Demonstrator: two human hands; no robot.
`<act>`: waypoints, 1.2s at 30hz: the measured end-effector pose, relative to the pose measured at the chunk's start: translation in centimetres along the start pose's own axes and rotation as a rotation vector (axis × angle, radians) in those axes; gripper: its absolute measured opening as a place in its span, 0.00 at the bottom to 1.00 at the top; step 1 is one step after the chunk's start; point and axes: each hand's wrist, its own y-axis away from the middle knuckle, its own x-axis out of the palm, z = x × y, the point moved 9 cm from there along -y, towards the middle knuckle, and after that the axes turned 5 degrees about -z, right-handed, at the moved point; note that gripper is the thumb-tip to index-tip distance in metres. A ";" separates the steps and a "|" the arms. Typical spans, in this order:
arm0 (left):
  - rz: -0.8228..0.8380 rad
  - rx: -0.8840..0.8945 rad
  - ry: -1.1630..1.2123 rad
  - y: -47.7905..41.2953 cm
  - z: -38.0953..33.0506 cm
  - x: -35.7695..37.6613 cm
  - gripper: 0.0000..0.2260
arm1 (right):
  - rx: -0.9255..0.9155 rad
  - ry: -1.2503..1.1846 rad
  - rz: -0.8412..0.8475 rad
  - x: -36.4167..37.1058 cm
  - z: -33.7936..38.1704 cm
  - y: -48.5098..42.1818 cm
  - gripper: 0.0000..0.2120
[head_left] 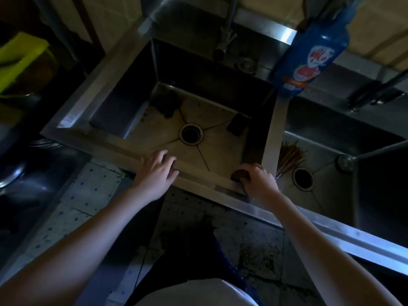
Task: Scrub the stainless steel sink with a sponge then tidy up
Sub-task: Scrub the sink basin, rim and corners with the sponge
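Grip check: my R hand (258,182) clenches the sponge (239,175) and presses it on the sink (198,171) front rim at the near-right corner, prob. to scrub that edge. L hand (154,173) lies relaxed on the same rim, holding nothing; bracing, I'd say. Beyond: drain (191,134), dark pad (237,127) by the right wall, soap bottle (309,51) at the back.

Single head-worn view, steeply downward, close over sink (123,138), wide-angle
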 end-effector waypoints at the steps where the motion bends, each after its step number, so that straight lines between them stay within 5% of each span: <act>1: -0.002 0.002 -0.002 -0.1 0.3 -0.1 0.19 | 0.012 0.009 0.014 0.1 0.1 -0.2 0.15; 18: 0.071 -0.024 -0.039 -5.1 4.1 -0.9 0.20 | 0.444 -0.322 0.471 7.6 0.5 -5.8 0.13; 36: 0.091 -0.055 0.010 -5.5 9.5 -2.1 0.18 | 0.172 -0.693 0.506 7.9 12.6 -8.5 0.16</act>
